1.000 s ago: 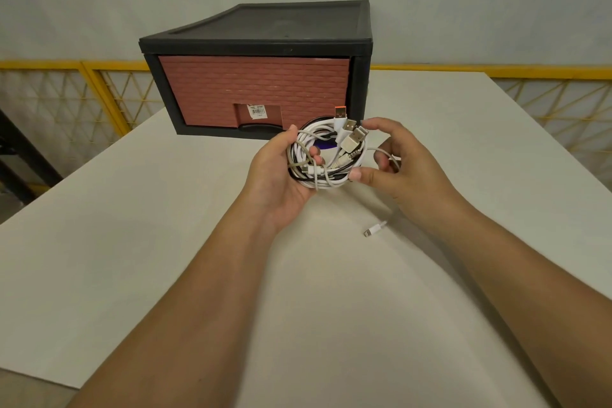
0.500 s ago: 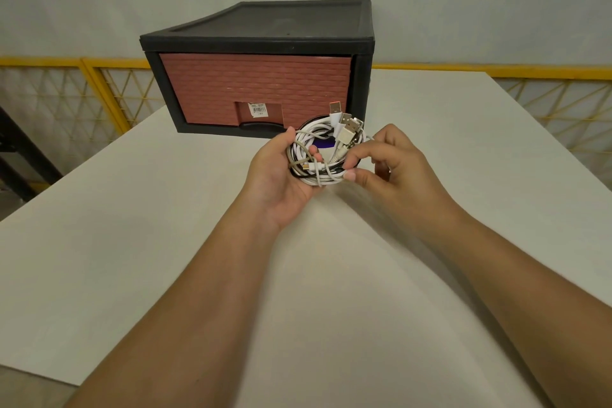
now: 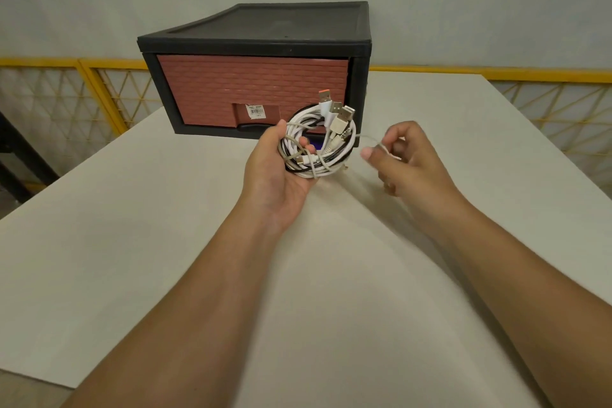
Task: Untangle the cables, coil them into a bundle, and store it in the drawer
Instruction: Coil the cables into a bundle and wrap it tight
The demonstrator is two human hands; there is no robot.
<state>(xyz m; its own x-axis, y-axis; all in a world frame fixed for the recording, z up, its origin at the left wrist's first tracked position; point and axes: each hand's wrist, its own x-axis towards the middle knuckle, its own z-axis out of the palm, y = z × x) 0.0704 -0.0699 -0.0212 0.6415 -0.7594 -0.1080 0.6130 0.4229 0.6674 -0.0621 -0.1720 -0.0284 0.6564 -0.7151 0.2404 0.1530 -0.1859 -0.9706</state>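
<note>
My left hand [image 3: 276, 172] grips a coiled bundle of white, beige and black cables [image 3: 318, 146], held above the table in front of the drawer unit. Several USB plugs [image 3: 334, 109] stick up from the top of the coil. A thin loose cable end [image 3: 369, 137] runs from the coil's right side to my right hand [image 3: 405, 159], which pinches it between thumb and curled fingers a short way right of the bundle. Behind stands the black drawer unit [image 3: 265, 40]; its brick-patterned red drawer [image 3: 251, 83] is pushed in, its handle recess partly hidden by the bundle.
The white table [image 3: 165, 242] reaches out to left and right edges. Yellow mesh railings [image 3: 82, 93] run behind it on both sides, with a grey wall beyond. A dark frame stands at the far left by the floor.
My right hand has pulled away to the right of the coil, drawing a thin cable end out with it. The bundle stays in my left hand, slightly raised.
</note>
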